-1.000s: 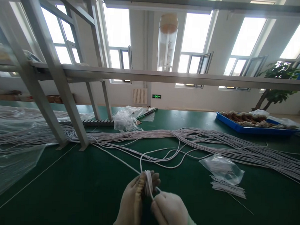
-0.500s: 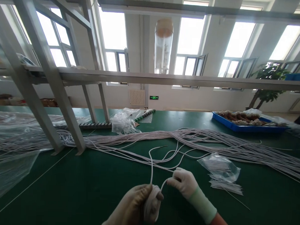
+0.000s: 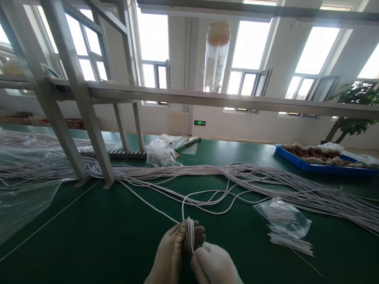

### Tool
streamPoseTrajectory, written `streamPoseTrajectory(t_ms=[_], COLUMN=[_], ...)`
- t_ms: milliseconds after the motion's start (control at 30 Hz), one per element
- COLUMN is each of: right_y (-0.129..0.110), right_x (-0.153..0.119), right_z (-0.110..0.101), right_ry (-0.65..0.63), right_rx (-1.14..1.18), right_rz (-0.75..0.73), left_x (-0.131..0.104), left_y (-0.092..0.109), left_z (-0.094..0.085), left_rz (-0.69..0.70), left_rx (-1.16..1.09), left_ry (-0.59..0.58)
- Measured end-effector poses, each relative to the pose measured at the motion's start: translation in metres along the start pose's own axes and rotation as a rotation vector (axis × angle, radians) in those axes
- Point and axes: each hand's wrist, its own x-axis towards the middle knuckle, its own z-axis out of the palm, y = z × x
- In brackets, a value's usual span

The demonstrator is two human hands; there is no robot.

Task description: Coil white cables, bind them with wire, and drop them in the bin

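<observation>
A small coil of white cable (image 3: 190,236) is wrapped about the fingers of my gloved left hand (image 3: 173,253), which grips it at the lower middle. Close against the coil's right side, my gloved right hand (image 3: 216,265) has its fingers pinched at the coil's lower edge, on the cable. One cable end loops up from the coil, and another stretch runs off to the upper left. Beyond both hands, a long bundle of white cables (image 3: 204,170) crosses the green table (image 3: 111,247).
Metal shelf legs (image 3: 97,147) stand at the left, near plastic sheeting (image 3: 15,214). To the right lie a clear bag (image 3: 283,217) and short white strips (image 3: 293,241). A blue tray (image 3: 319,166) sits farther back. A shelf (image 3: 178,96) spans overhead, holding a bottle (image 3: 216,58).
My right hand has moved left and down to the coil. The coil has turned more upright, and a cable now stretches from it to the upper left. The view has shifted slightly.
</observation>
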Motion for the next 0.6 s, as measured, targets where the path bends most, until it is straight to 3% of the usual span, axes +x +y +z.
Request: streamPoseTrajectory(t_ms=[67,133,200,267,367,467,600], right_y=[0.002,0.007,0.015,0.025,0.043,0.052,0.041], right_x=[0.001,0.004,0.01,0.017,0.025,0.026,0.021], right_z=[0.01,0.013,0.008,-0.004,-0.025,-0.041,-0.045], right_ry=[-0.133,-0.268,-0.322,-0.236,-0.02,0.082,0.131], right_rx=[0.135,0.312,0.405,0.343,0.206,0.168,0.099], right_rz=[0.008,0.072,0.137,0.176,0.225,0.275,0.296], left_x=[-0.002,-0.002,-0.002,-0.004,-0.011,-0.018,-0.01], left_y=[0.008,0.018,0.028,0.036,0.041,0.039,0.025], left_z=[0.001,-0.001,-0.004,-0.008,-0.007,-0.002,0.004], left_rz=[0.01,0.021,0.011,0.007,0.04,0.045,-0.16], left_rx=[-0.028,-0.201,-0.322,-0.199,0.18,0.491,0.486], left_ry=[0.022,0.049,0.072,0.045,-0.054,-0.087,-0.258])
